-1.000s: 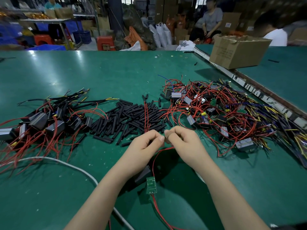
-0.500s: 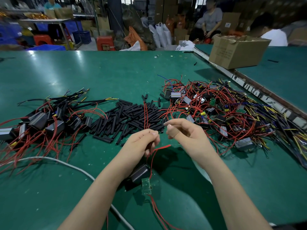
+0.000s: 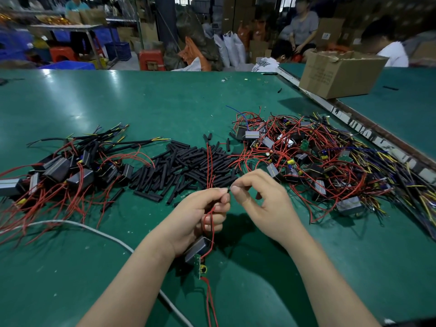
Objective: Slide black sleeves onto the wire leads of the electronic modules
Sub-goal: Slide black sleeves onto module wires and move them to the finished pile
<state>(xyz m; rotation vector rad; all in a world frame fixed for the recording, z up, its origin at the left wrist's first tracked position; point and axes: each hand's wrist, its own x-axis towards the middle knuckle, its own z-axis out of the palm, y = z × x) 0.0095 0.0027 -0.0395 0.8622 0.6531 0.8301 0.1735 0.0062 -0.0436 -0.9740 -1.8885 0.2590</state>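
Since half a second ago, the right hand [image 3: 259, 204], curled and seemingly empty, has closed back toward the left hand [image 3: 200, 215], which pinches red leads [image 3: 210, 161]; the module [image 3: 197, 250] hangs beneath, above the worktop [image 3: 165, 102]. Sleeving appears imminent.

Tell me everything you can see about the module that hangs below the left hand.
The module is a small dark box, probably plastic, with a green circuit board at its lower end. It hangs tilted above the green table, partly hidden by the left hand. Thin red wire leads rise from it through that hand's fingers; more red wire trails below it.
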